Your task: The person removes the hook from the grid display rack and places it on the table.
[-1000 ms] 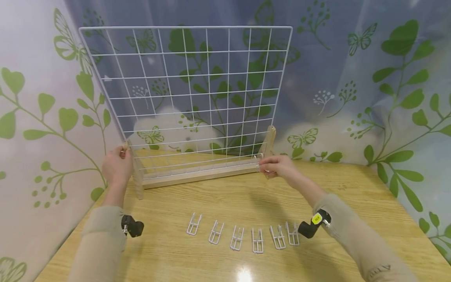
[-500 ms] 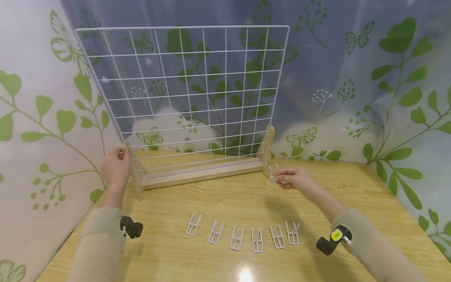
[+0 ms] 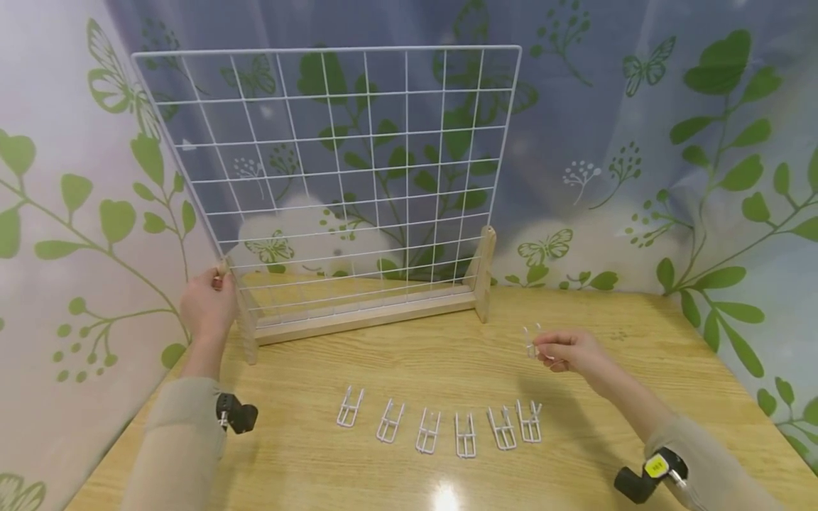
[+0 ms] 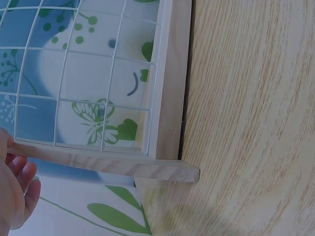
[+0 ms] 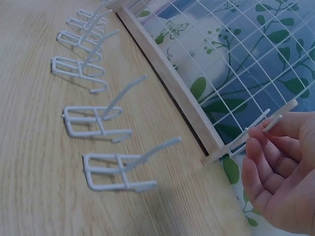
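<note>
A white wire grid panel (image 3: 406,92) stands upright in a light wooden stand (image 3: 367,321). My left hand (image 3: 208,305) grips the upper end of the stand's left wooden side piece (image 4: 123,165), its fingers curled behind it in the left wrist view. Right of the stand and above the table, my right hand (image 3: 571,355) pinches a white wire hook (image 3: 531,350) between thumb and fingers. Part of that hook is hidden by the fingertips in the right wrist view. Several similar white wire hooks (image 3: 465,446) lie in a curved row on the table, nearer the front.
The wood-grain table (image 3: 307,461) bears everything. Behind and at both sides hangs a backdrop (image 3: 594,234) printed with leaves and butterflies. The stand's right side piece (image 3: 484,277) rises from the table near the back. A black camera is strapped to each wrist.
My right hand has moved away from the stand's right end, rightward and toward the front, carrying the wire hook. My left hand has kept its grip on the stand.
</note>
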Demonstrator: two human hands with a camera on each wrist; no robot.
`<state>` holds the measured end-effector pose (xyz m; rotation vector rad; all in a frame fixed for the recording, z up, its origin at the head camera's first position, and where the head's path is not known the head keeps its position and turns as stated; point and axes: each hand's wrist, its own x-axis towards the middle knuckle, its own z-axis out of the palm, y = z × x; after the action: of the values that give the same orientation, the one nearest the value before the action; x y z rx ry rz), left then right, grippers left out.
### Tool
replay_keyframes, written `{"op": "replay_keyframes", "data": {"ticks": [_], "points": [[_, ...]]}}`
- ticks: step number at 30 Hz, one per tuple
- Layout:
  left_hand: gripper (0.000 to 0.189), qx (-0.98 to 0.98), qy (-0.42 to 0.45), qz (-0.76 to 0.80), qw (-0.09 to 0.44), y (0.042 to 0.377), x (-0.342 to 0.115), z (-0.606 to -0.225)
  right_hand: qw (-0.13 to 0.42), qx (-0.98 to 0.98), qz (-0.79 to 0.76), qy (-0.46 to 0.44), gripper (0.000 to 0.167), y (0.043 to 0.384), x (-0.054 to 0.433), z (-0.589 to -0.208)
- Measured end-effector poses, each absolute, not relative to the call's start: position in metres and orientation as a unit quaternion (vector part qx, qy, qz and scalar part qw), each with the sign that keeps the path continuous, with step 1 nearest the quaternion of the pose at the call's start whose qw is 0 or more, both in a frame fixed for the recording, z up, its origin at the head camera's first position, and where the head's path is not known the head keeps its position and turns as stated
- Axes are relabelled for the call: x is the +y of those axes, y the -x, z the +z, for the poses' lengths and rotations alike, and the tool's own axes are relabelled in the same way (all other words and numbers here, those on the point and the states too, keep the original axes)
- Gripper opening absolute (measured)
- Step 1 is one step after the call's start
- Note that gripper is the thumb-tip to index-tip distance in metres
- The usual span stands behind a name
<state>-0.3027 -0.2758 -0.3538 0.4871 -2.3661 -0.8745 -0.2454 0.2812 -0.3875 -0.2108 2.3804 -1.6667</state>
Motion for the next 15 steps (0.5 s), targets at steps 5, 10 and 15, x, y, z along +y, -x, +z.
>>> {"op": "replay_keyframes", "data": {"ticks": [5,10,15], "points": [[0.040,-0.885,-0.184,-0.328,0.274,0.302,-0.276,-0.355,0.119,0.813,-0.565,0.073,0.038,0.234,0.295,-0.391],[0.041,-0.886,-0.183,-0.329,0.270,0.301,-0.276,-0.354,0.133,0.814,-0.560,0.070,0.040,0.224,0.307,-0.396],[0.041,-0.885,-0.182,-0.328,0.276,0.301,-0.275,-0.353,0.152,0.813,-0.558,0.070,0.043,0.216,0.318,-0.399]]}}
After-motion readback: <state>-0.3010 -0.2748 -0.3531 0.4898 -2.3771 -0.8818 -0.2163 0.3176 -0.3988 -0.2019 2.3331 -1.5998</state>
